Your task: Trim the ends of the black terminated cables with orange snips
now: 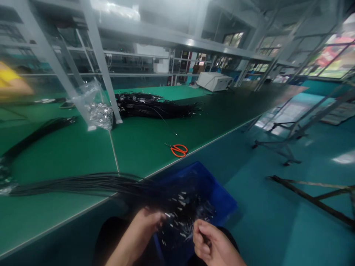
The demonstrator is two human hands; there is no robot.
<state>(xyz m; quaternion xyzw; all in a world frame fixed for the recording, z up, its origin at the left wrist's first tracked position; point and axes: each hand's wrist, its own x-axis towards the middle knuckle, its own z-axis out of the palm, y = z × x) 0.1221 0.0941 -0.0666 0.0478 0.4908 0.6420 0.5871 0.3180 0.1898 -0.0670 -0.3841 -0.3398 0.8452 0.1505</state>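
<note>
A bundle of long black cables runs over the table's front edge into a blue bin in front of me. Small silvery end pieces show at the cable ends inside the bin. My left hand is over the bin's near left side, beside the cables. Its thumb and fingers are drawn together, and what they hold is hidden and blurred. To its right, my right hand is curled in a pinch near the silvery ends. Anything between its fingertips is too small to make out.
Orange-handled scissors lie near the edge of the green table. Behind them is another pile of black cables. A clear bag of metal parts leans by a shelf post. A person's yellow sleeve shows far left.
</note>
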